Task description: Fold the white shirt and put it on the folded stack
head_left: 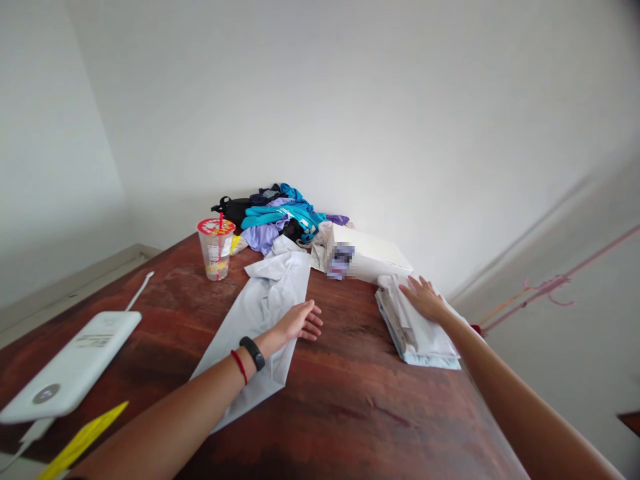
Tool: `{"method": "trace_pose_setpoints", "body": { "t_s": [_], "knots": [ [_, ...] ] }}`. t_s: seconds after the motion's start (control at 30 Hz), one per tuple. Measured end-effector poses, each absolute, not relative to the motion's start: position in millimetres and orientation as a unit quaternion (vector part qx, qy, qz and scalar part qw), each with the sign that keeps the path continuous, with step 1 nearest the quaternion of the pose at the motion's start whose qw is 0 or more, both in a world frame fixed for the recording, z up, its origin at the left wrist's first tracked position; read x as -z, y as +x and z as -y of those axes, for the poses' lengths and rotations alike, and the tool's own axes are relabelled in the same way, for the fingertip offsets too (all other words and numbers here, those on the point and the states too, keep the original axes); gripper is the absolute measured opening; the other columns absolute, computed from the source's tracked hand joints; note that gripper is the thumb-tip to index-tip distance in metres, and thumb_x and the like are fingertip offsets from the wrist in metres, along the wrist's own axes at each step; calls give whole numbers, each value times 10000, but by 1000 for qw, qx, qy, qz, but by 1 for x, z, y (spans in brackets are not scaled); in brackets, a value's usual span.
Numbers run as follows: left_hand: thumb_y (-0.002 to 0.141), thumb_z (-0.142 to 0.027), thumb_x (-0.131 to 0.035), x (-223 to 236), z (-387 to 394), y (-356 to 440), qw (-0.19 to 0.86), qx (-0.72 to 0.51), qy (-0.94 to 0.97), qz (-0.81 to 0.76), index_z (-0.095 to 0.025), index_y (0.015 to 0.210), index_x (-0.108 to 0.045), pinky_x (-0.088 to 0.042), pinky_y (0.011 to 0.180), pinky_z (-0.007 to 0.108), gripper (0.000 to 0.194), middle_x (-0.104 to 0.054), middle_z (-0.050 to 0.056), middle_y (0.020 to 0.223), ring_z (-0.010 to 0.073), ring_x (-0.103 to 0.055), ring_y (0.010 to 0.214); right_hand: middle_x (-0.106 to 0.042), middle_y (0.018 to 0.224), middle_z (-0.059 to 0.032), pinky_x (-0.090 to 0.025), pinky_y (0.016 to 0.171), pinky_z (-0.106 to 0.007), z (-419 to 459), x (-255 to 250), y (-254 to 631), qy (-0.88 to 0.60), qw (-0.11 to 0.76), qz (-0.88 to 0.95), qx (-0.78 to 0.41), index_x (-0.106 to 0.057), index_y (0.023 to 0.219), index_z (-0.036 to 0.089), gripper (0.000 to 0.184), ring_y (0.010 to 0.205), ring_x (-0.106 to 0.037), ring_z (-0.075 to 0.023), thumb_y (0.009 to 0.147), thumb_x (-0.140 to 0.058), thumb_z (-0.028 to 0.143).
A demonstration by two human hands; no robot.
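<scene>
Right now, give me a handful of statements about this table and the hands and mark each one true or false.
1. The left hand lies flat on the long pale shirt. True.
2. The right hand holds the plastic cup. False: it rests open on the stack of folded clothes; the cup stands apart, near the table's far left.
3. A heap of blue, purple and black clothes sits at the far end of the table. True.
4. The white box lies on the floor. False: it is on the table, between the heap and the folded stack.
5. The left wrist wears a black band. True.
</scene>
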State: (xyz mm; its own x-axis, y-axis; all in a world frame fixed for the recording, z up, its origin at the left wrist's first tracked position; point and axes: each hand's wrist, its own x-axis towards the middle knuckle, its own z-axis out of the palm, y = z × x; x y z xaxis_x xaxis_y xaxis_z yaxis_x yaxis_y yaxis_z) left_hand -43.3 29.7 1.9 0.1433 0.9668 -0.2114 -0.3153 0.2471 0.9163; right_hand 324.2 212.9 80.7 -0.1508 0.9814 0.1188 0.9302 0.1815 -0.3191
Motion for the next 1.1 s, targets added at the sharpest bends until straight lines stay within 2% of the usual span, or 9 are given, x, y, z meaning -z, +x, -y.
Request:
{"method": "trace_pose_setpoints", "body": {
  "t_s": [0.07,0.17,0.23,0.3,0.33,0.47,0.7,0.9,1.1],
  "knots": [
    [930,-634,-546,0,-29,-40,640,-481,401,-445,-166,1027,-584,-539,691,344,480,-682,75,865,190,-674,689,-227,1706,-133,-89,1236,-687,-181,-80,299,-608,206,765,-43,-466,1523,243,656,1587,-81,-393,979,-460,610],
    [913,-636,-562,2,-24,-34,599,-468,461,-459,-172,994,-583,-508,635,288,471,-669,62,861,169,-650,683,-319,1667,-135,-194,1259,-599,-119,-61,249,-457,274,839,-109,-502,1493,248,588,1572,-213,-331,1010,-462,581],
    [923,-609,-565,3,-21,-32,561,-458,511,-464,-183,1006,-586,-497,621,272,435,-666,54,866,169,-647,702,-307,1676,-110,-244,1244,-603,-82,-41,216,-356,256,879,-188,-491,1505,294,572,1567,-234,-330,1000,-526,561],
    [954,-558,-537,3,-18,-30,525,-451,549,-468,-195,1054,-585,-499,614,273,380,-662,46,866,178,-652,716,-284,1686,-118,-283,1239,-572,-57,-21,189,-268,208,900,-275,-412,1564,303,680,1553,-277,-324,963,-618,545],
    [970,-530,-514,3,-18,-30,512,-449,561,-470,-198,1078,-584,-502,607,277,355,-663,46,873,183,-655,718,-292,1681,-130,-287,1239,-567,-50,-12,180,-249,211,896,-302,-360,1593,294,750,1550,-282,-326,947,-647,543],
    [991,-472,-468,5,-19,-31,482,-442,582,-484,-194,1076,-609,-495,555,270,322,-672,63,910,188,-651,715,-385,1627,-140,-310,1232,-548,-44,7,167,-227,262,871,-347,-292,1622,280,797,1503,-367,-325,951,-657,507],
    [1016,-525,-440,7,-22,-31,474,-399,608,-497,-203,1125,-611,-503,576,269,380,-690,59,912,197,-659,751,-645,1362,-102,-460,1106,-457,-55,5,181,-219,309,834,-401,-496,1507,265,572,1233,-620,-286,979,-630,442],
    [979,-569,-520,-2,-22,-29,482,-385,597,-513,-194,1095,-652,-500,594,273,414,-710,71,930,214,-658,783,-705,1277,-95,-477,1075,-458,-57,7,180,-213,338,822,-406,-594,1423,236,497,1185,-650,-276,981,-619,460],
    [986,-572,-498,-7,-20,-27,461,-379,610,-521,-165,1089,-673,-506,590,280,455,-719,83,913,212,-646,761,-727,1233,-90,-519,1020,-429,-57,6,180,-212,348,802,-437,-629,1372,211,455,1113,-680,-246,980,-623,443]
  ]
}}
